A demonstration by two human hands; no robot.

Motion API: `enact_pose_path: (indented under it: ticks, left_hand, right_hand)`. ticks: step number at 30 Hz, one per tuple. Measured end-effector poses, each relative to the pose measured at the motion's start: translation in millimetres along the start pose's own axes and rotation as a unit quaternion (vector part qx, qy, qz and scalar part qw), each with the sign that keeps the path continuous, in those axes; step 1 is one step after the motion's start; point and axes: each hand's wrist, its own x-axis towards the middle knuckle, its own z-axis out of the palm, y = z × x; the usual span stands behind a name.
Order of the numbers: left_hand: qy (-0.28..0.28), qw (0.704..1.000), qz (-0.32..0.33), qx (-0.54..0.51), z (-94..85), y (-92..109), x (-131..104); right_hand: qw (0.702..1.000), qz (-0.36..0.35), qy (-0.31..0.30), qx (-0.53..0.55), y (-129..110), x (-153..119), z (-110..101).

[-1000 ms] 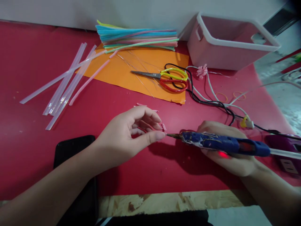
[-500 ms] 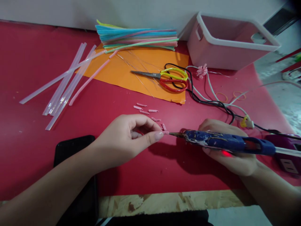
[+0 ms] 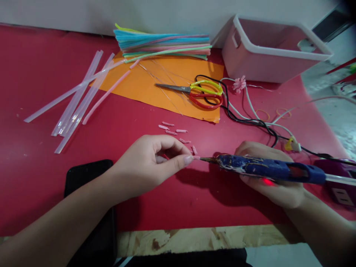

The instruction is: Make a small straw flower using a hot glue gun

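Between thumb and fingertips, my left hand (image 3: 158, 159) pinches a short pink pipe cleaner piece (image 3: 196, 158). The metal nozzle of a blue hot glue gun (image 3: 256, 167) meets the free end of that piece. My right hand (image 3: 275, 189) is wrapped round the glue gun, whose red light glows near my fingers; a clear glue stick (image 3: 340, 179) juts from its back. Just beyond my left fingertips lie several short pink pieces (image 3: 171, 132) on the red table (image 3: 155, 207).
Scissors (image 3: 191, 90) lie on orange paper (image 3: 116, 83), before a pile of coloured pipe cleaners (image 3: 164, 42). Clear glue sticks (image 3: 76, 96) are at left, a black phone (image 3: 89, 170) under my left forearm. Cords (image 3: 236, 116), a pink bin (image 3: 256, 63) and a purple power strip (image 3: 330, 185) stand right.
Hardly anything differs. Both hands, the pink piece and the glue gun keep their places, with the nozzle still at the piece's end; the whole view has shifted very slightly.
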Motion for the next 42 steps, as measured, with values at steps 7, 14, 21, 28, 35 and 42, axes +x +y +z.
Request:
enact_pose_path:
  ticks: [7, 14, 21, 28, 35, 42]
  left_hand:
    - [-0.001, 1.0, 0.004, 0.005, -0.5, -0.8, 1.2]
    - [-0.002, 1.0, 0.007, 0.018, -0.7, -1.3, -0.4]
    - [-0.002, 1.0, 0.008, 0.027, -1.1, 0.0, -0.4]
    - [-0.006, 1.0, 0.009, 0.014, -2.1, 0.1, -1.8]
    - [-0.005, 1.0, 0.009, 0.016, -1.9, 0.6, 0.2]
    - [-0.003, 1.0, 0.011, 0.024, -2.6, -0.1, -1.1]
  right_hand:
    - [1.0, 0.004, 0.005, 0.002, 0.9, 0.1, 0.7]
    - [1.0, 0.007, 0.001, -0.014, -1.0, 1.3, 0.3]
    - [1.0, 0.004, 0.0, 0.0, -0.3, 0.4, -0.8]
    - [1.0, 0.011, 0.004, 0.003, 0.1, 0.1, -0.3]
    - [1.0, -0.001, 0.0, 0.004, 0.7, -0.6, -0.8]
    - [1.0, -0.002, 0.002, 0.001, -0.2, 0.4, -1.3]
